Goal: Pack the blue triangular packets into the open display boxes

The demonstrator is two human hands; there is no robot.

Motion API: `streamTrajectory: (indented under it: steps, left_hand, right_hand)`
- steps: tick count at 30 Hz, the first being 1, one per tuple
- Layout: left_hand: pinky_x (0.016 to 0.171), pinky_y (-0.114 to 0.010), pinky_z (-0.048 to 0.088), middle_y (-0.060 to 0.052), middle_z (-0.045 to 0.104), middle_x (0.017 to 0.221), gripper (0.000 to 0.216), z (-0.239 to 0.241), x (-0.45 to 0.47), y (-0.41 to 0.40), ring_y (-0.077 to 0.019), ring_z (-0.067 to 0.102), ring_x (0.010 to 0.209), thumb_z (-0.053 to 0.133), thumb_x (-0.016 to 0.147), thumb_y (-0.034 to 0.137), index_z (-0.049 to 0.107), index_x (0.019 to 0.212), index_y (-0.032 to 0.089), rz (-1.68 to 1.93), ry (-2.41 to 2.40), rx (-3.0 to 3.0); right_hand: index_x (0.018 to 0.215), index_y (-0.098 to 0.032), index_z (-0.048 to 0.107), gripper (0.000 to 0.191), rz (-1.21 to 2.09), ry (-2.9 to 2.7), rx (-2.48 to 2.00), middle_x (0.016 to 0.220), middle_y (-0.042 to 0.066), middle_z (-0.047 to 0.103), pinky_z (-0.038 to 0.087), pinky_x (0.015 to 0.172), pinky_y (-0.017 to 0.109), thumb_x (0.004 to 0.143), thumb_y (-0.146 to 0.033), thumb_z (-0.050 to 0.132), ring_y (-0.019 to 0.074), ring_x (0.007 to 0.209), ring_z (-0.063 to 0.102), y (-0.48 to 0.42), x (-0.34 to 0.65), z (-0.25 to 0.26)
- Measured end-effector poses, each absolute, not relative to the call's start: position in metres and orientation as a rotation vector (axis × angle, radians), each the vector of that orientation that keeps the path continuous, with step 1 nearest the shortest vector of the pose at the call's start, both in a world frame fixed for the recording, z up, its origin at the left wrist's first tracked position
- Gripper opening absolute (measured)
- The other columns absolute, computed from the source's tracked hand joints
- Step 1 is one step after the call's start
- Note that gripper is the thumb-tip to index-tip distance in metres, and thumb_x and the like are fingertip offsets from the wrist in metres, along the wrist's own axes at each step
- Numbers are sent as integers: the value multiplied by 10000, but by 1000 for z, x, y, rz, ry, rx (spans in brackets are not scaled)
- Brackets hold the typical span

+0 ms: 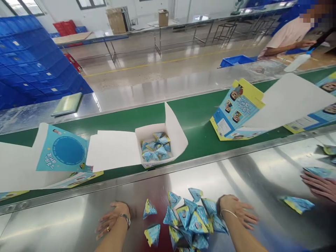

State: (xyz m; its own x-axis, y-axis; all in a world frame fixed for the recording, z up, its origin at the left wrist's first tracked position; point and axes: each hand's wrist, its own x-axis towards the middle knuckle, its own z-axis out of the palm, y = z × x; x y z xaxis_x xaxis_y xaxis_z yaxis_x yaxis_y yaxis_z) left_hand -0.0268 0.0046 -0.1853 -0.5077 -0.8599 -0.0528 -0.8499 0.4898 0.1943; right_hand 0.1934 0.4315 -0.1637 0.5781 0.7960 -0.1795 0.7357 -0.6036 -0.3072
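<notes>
My left hand [112, 218], wearing a wristwatch and a ring, lies flat and empty on the steel table [65, 224], just left of a loose triangular blue-and-yellow packet [149, 209]. Another such packet [152, 234] lies close by. My right hand [236, 210], with a thin bangle, rests spread and empty against the right side of a heaped pile of packets [190, 220]. Beyond the table, on the green conveyor belt [194, 119], an open white carton [175, 134] holds several similar packets [156, 147].
A printed, partly folded carton [236, 112] lies on the belt at right, and another [61, 152] at left. A co-worker's hand [319, 187] is at the table's right edge, near a packet [296, 204]. Stacked blue crates [31, 59] stand far left.
</notes>
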Motion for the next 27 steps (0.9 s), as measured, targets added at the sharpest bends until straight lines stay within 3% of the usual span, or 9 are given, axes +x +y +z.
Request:
streamTrajectory:
  steps: [2, 5, 8, 13, 16, 19, 21, 23, 27]
  left_hand:
    - [1348, -725, 275, -402, 185, 1836, 1009, -176, -29, 11, -568, 180, 1718, 268, 963, 628, 188, 1755, 8, -267, -2514, 1694]
    - [1356, -709, 261, -381, 212, 1839, 966, -168, -31, 14, -532, 185, 1727, 262, 974, 600, 214, 1754, 32, -265, -2572, 1680]
    - [1357, -723, 261, -388, 207, 1835, 949, -167, -33, 11, -547, 195, 1727, 319, 982, 570, 189, 1750, 28, -269, -2578, 1690]
    - [1358, -735, 246, -447, 151, 1807, 899, -152, -43, -5, -614, 181, 1704, 295, 1047, 550, 170, 1710, -44, -360, -2668, 1707]
    - [1280, -846, 297, -497, 206, 1753, 915, -122, -36, -20, -664, 212, 1680, 289, 1055, 577, 173, 1694, -68, -466, -2847, 1609]
    - [1306, -723, 360, -401, 295, 1757, 819, -89, -10, -26, -560, 322, 1674, 416, 1058, 504, 267, 1701, 19, -643, -3203, 1058]
    - [1362, -533, 336, -231, 312, 1817, 784, -75, 10, -19, -412, 354, 1676, 609, 1001, 398, 362, 1710, 176, -764, -3433, 443]
    - [1338, -457, 363, -99, 397, 1797, 815, -67, 23, -5, -341, 436, 1606, 785, 874, 271, 505, 1639, 292, -849, -3579, -125]
    - [1113, -496, 544, -136, 671, 1430, 379, -43, 22, 29, -312, 671, 1226, 758, 846, 124, 739, 1221, 171, -863, -3674, -654]
  right_hand:
    - [1752, 13, 306, 856, 433, -1340, -2598, 1808, 428, 185, 270, 1300, 865, 1056, -479, 224, 539, 1727, 209, 429, 194, -163]
    - [1768, -7, 257, 831, 424, -1400, -2605, 1776, 448, 224, 344, 1199, 911, 1078, -467, 220, 576, 1706, 230, 429, 202, -164]
    - [1768, -65, 294, 782, 449, -1605, -2563, 1683, 439, 382, 439, 1065, 890, 1071, -418, 293, 613, 1623, 360, 427, 209, -157]
    - [1671, -255, 517, 642, 607, -2566, -1867, 1525, 218, 659, 471, 1140, 594, 1075, -494, 495, 436, 1424, 584, 379, 193, -121]
    - [1594, -271, 613, 576, 596, -2954, -1435, 1332, 200, 747, 413, 1149, 585, 1064, -499, 600, 433, 1340, 634, 338, 171, -102]
    - [1442, -175, 713, 451, 551, -3128, -1276, 1210, 248, 752, 437, 1081, 585, 1046, -385, 660, 446, 1206, 712, 312, 149, -90]
    - [1329, -150, 748, 340, 561, -3181, -1249, 1166, 236, 747, 488, 1001, 523, 1024, -280, 670, 404, 1085, 760, 304, 134, -83]
    - [1243, -144, 762, 263, 585, -3183, -1242, 1134, 211, 731, 522, 906, 449, 1015, -219, 652, 357, 985, 778, 301, 121, -71]
    - [1335, -160, 726, 312, 618, -3028, -1156, 1199, 169, 677, 571, 869, 374, 1056, -225, 603, 273, 966, 772, 303, 127, -10]
